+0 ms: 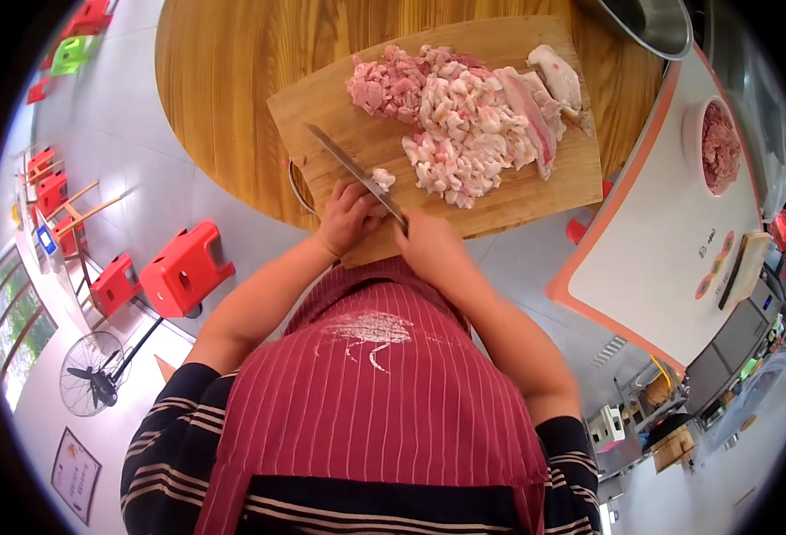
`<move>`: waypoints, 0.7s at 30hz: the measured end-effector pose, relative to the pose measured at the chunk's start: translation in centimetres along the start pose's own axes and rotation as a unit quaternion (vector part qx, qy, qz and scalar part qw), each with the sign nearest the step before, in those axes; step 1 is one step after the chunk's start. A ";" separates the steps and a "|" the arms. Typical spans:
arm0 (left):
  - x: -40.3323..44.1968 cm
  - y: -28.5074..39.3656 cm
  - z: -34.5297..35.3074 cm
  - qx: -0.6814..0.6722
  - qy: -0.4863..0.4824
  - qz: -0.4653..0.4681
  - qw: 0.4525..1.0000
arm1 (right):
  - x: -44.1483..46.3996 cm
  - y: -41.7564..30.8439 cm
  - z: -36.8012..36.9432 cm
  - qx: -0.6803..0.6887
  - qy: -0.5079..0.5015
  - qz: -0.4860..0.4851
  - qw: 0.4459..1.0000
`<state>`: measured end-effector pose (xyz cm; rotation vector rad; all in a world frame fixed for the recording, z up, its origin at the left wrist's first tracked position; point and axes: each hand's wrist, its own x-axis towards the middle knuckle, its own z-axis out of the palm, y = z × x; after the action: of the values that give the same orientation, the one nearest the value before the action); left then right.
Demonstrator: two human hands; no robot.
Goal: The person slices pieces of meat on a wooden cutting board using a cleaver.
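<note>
My right hand [429, 247] is closed around the handle of a kitchen knife [350, 167], whose long blade points up and left across the wooden cutting board [322, 134]. Close against the blade's near side, my left hand [350, 217] has its fingers curled down; what they press on is mostly hidden. A small cut bit of pale fat [383, 178] lies just past the blade. Farther up the board are a heap of diced white fat [469, 134], a heap of chopped pink meat [388, 85], a strip of fatty meat [527, 116] and a pale slab [557, 78].
The board rests on a round wooden table [223, 89], overhanging its near edge. A metal bowl [652, 27] is at the upper right. On a white table [661, 250] stands a bowl of ground meat [719, 147]. Red stools [183, 272] and a fan [92, 373] are at left.
</note>
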<state>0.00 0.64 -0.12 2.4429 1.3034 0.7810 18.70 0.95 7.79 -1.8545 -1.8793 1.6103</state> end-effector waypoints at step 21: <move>2.3 3.4 -0.5 -0.136 0.011 -0.150 0.979 | -6.8 1.9 -3.3 0.063 0.069 0.071 0.993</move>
<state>3.04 0.63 2.66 1.9745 1.4230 0.8416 24.14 -2.67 12.07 -2.0285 -1.5868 1.5536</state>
